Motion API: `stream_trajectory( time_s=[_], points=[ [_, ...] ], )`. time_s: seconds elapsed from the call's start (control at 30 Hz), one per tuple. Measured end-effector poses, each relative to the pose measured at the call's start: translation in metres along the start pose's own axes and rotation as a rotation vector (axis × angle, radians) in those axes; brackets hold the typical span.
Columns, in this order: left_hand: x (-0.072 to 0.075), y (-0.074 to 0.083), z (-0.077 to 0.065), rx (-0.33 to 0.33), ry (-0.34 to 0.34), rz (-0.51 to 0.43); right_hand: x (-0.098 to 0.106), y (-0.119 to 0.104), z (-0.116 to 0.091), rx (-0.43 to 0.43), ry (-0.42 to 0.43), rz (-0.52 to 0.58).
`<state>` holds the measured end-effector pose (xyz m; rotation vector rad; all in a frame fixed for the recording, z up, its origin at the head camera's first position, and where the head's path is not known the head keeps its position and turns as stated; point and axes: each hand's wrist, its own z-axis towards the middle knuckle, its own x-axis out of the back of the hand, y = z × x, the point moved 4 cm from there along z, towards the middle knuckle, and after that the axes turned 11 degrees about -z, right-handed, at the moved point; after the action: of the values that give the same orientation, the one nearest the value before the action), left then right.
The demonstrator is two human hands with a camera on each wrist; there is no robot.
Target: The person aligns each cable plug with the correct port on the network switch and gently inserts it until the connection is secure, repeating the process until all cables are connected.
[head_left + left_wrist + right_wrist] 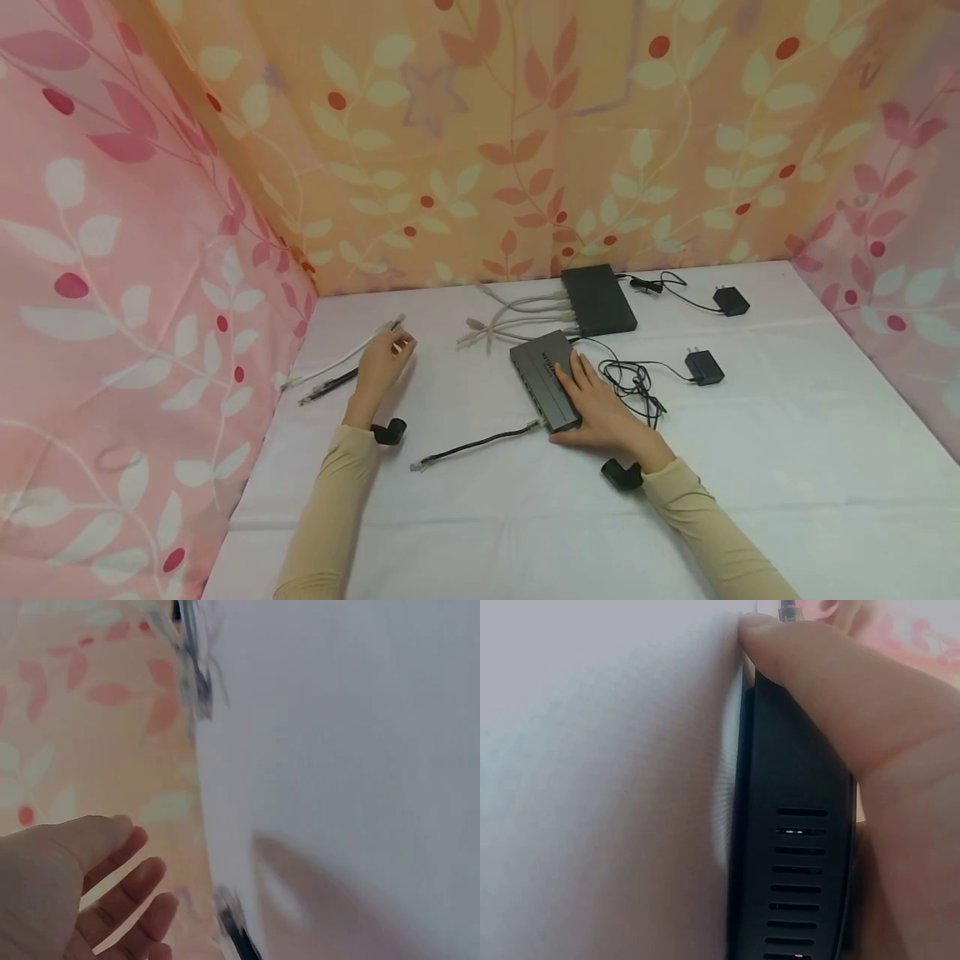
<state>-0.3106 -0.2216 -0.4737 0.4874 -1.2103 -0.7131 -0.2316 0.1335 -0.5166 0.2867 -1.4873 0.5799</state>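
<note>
A grey network switch [534,362] lies on the table. Across its right part rests my right hand [600,410], fingers on the top and thumb against the near side. The right wrist view shows the thumb over the slotted side [802,780]. From the switch's left edge a short black network cable [480,442] runs left to a loose plug. My left hand [382,371] is above a white network cable [333,368] and a black network cable [327,387]. Its fingers are loosely bent, with nothing between them in the left wrist view.
Behind the switch stands a black box [600,300] with several light grey cables [517,321] at its left side. Two black power adapters [731,301] lie to the right, their thin cords coiled. Patterned cloth walls [480,167] enclose the white table [487,542].
</note>
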Motion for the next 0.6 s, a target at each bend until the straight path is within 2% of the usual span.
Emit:
stream_trajectory(
  time_s=[0.2,0.3,0.43,0.6],
  points=[
    [0.015,-0.025,0.017,-0.036,0.112,0.092,0.0,0.0,0.0,0.001,0.0,0.007],
    [0.018,-0.035,0.024,-0.062,0.171,0.16,0.001,0.0,0.0,0.006,0.003,0.007],
    [0.022,-0.049,0.032,-0.087,0.231,0.19,0.001,0.0,-0.001,0.006,0.004,0.003],
    [0.026,-0.07,0.042,-0.049,0.266,0.233,0.0,0.0,-0.001,-0.002,0.001,0.007]
  ],
)
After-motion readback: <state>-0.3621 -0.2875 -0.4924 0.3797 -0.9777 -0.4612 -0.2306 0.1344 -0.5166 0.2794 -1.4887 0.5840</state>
